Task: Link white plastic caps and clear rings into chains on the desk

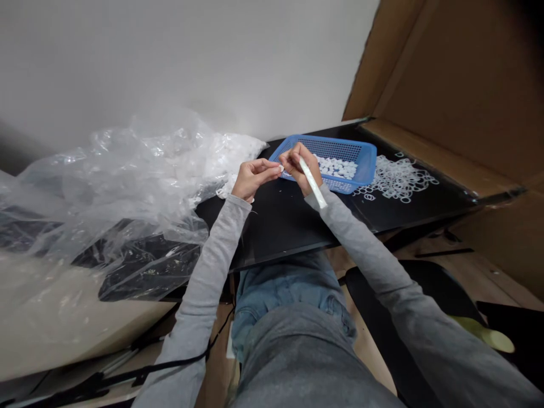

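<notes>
Between its thumb and fingertips my left hand [255, 178] pinches a small white piece [281, 168], too small to make out in detail. Close beside it, my right hand [301, 166] is closed around a slim white stick-like tool [312, 182], whose long end points back along my wrist. The tool's tip is hidden by my fingers. Both hands are held over the near left edge of a blue plastic basket [364, 164]. Inside the basket lie many small white pieces [338, 168].
A pile of thin white rings [402, 178] lies right of the basket on the black table [276, 226]. A large clear plastic bag [140, 175] with white contents spreads over the left side. Cardboard [459, 85] stands at the right, a pale wall [212, 62] behind.
</notes>
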A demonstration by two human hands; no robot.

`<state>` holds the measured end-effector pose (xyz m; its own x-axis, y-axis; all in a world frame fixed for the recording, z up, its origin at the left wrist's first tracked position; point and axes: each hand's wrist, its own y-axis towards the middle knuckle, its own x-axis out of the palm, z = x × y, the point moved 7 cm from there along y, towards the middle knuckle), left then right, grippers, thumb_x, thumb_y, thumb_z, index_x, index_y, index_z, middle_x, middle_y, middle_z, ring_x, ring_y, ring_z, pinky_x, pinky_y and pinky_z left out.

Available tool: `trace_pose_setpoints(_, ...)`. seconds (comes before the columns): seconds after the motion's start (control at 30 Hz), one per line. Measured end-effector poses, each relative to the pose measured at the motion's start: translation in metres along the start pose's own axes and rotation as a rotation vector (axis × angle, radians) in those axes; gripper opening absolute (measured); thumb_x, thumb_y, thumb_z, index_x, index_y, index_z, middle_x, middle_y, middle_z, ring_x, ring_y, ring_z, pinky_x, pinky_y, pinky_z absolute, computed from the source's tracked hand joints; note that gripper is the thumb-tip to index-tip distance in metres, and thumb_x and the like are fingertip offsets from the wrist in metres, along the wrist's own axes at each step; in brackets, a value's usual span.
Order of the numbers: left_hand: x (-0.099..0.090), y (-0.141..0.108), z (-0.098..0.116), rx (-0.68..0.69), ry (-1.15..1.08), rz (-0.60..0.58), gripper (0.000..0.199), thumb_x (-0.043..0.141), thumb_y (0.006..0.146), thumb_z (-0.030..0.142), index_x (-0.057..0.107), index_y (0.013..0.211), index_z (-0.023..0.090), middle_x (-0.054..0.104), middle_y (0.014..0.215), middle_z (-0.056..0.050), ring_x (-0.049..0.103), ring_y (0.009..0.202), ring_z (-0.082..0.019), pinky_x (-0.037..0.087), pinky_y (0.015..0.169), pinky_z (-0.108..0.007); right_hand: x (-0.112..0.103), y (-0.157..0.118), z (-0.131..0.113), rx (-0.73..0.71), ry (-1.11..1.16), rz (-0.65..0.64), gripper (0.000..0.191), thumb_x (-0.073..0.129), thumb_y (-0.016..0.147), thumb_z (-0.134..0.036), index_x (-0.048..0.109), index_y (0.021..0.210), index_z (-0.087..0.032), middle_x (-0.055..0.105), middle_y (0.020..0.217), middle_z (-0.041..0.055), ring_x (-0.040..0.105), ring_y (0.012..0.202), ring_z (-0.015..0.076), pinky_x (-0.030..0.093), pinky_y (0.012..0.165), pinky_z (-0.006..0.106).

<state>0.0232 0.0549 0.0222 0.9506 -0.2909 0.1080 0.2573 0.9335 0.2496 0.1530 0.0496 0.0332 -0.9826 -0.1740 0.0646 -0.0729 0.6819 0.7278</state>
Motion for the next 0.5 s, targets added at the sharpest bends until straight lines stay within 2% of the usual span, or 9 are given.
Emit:
trace_pose_setpoints(0.13, 0.0, 0.0, -0.001, -0.03, 0.019, -0.019, 0.031, 0.088, 0.053, 0.031, 0.07, 0.072, 0.014, 0.07, 0.072, 0.001, 0.067, 0.069, -0.008, 0.056, 0.081, -0.027, 0.001, -0.003, 0.008, 0.079, 0.134, 0.017, 0.048, 0.076, 0.075, -0.045, 0.032, 0.071, -0.025, 0.05, 0.073, -0.0025, 0.053, 0.074, 0.0151, 0.055, 0.078, 0.037)
trace_pose_setpoints(0.27, 0.002, 0.0, -0.001, -0.048, 0.027, -0.055, 0.033, 0.088, 0.053, 0.033, 0.069, 0.072, 0.013, 0.07, 0.071, 0.0, 0.067, 0.07, -0.01, 0.055, 0.084, -0.029, 0.004, -0.003, 0.011, 0.113, 0.207, 0.016, 0.053, 0.077, 0.072, -0.048, 0.029, 0.071, -0.025, 0.047, 0.073, -0.0027, 0.051, 0.072, 0.0144, 0.054, 0.075, 0.035)
trace_pose_setpoints(0.37, -0.003, 0.001, 0.002, -0.008, 0.038, -0.035, 0.032, 0.088, 0.053, 0.032, 0.069, 0.071, 0.014, 0.069, 0.07, 0.0, 0.067, 0.07, -0.01, 0.055, 0.082, -0.029, 0.005, -0.002, 0.011, 0.083, 0.161, 0.001, 0.057, 0.074, 0.071, -0.056, 0.026, 0.071, -0.025, 0.046, 0.072, -0.0029, 0.052, 0.07, 0.0149, 0.054, 0.072, 0.035)
trace_pose_setpoints(0.5, -0.013, 0.003, 0.005, 0.056, 0.067, 0.079, 0.027, 0.087, 0.055, 0.029, 0.069, 0.07, 0.014, 0.07, 0.07, -0.001, 0.067, 0.069, -0.011, 0.055, 0.079, -0.028, 0.009, -0.001, 0.01, 0.043, 0.002, -0.055, 0.054, 0.068, 0.077, -0.062, 0.029, 0.071, -0.025, 0.052, 0.075, -0.001, 0.056, 0.074, 0.0159, 0.056, 0.075, 0.037)
